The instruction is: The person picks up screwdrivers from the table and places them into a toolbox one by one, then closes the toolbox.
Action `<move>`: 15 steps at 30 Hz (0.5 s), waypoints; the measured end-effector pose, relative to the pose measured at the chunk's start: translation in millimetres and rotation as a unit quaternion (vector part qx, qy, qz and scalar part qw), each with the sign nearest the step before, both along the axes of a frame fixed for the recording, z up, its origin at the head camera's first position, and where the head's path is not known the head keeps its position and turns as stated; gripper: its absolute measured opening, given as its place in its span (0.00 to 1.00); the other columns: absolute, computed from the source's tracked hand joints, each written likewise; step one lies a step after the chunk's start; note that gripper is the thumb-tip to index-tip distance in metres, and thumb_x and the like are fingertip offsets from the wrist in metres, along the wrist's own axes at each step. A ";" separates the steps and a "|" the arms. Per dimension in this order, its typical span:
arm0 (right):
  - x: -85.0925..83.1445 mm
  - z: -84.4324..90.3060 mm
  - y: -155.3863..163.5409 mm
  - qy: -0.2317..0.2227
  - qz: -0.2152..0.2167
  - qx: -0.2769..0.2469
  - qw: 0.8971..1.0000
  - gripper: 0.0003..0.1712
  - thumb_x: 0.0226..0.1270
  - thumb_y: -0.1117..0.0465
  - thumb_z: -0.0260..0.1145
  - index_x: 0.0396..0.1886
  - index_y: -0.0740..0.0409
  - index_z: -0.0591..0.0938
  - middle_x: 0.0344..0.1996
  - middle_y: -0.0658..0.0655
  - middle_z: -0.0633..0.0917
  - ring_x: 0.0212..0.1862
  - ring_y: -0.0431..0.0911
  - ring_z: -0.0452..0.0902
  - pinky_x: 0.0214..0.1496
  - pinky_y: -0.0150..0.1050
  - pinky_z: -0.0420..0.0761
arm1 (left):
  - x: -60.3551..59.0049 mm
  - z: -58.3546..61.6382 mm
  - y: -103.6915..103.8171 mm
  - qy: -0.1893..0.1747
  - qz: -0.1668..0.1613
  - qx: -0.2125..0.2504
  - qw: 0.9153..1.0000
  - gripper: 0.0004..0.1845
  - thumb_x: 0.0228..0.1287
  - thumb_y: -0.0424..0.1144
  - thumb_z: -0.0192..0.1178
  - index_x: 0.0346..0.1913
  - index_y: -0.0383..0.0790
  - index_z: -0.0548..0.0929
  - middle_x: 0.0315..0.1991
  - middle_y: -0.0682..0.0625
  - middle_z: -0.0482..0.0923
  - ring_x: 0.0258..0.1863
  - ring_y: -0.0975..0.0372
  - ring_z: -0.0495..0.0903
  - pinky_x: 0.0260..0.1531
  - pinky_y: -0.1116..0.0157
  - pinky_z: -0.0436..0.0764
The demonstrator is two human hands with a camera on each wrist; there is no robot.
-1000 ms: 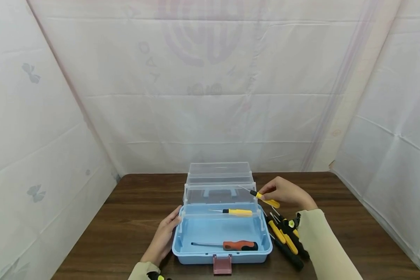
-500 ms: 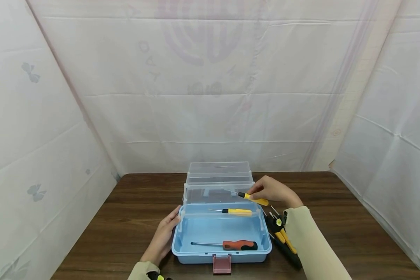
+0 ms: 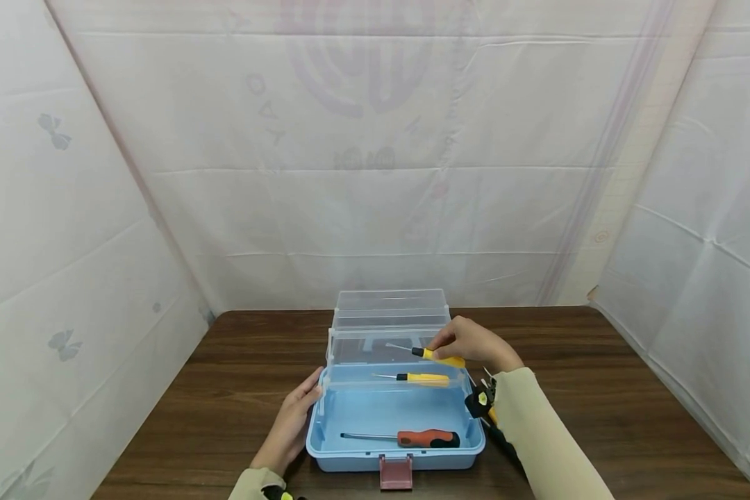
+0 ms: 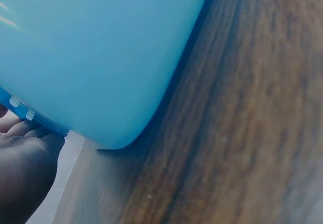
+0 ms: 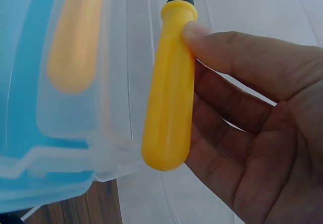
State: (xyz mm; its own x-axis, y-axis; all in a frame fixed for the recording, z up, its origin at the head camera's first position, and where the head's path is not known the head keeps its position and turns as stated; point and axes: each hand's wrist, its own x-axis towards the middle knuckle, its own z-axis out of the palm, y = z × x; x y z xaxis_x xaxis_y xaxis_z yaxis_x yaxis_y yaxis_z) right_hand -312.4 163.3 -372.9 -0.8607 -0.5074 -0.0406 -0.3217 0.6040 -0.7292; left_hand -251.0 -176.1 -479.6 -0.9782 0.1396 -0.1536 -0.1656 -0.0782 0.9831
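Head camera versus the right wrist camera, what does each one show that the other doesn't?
Only the head view shows the left hand resting on the blue toolbox, the orange-handled screwdriver inside it, and the tools beside it on the table. Only the right wrist view shows the thumb pressed on the handle. Both show the right hand gripping the yellow screwdriver.

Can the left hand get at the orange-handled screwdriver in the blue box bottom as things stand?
Probably yes: the left hand rests on the open box's left wall, and nothing covers the orange-handled screwdriver.
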 end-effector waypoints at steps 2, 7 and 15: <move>0.6 0.2 -1.7 0.010 0.005 0.008 1.000 0.08 0.63 0.63 0.67 0.39 0.58 0.89 0.35 0.53 0.88 0.32 0.44 0.78 0.40 0.38 0.85 | 0.9 0.3 0.3 0.000 0.000 0.002 1.000 0.29 0.76 0.38 0.42 0.75 0.36 0.51 0.76 0.36 0.46 0.75 0.44 0.46 0.71 0.45 0.53; -0.1 -1.3 -4.7 0.022 0.020 0.015 0.999 0.08 0.63 0.64 0.66 0.40 0.58 0.88 0.36 0.53 0.88 0.33 0.42 0.77 0.40 0.37 0.84 | 0.6 -0.2 0.4 0.000 0.000 0.001 1.000 0.30 0.76 0.39 0.43 0.75 0.36 0.51 0.76 0.36 0.46 0.75 0.43 0.47 0.71 0.44 0.53; -0.7 -4.2 -9.6 0.018 0.020 0.018 0.999 0.08 0.64 0.65 0.65 0.39 0.59 0.88 0.37 0.52 0.88 0.35 0.41 0.78 0.44 0.39 0.84 | -2.4 -2.9 0.2 -0.005 0.003 -0.006 1.000 0.30 0.75 0.41 0.44 0.75 0.37 0.52 0.76 0.37 0.47 0.75 0.43 0.48 0.70 0.45 0.55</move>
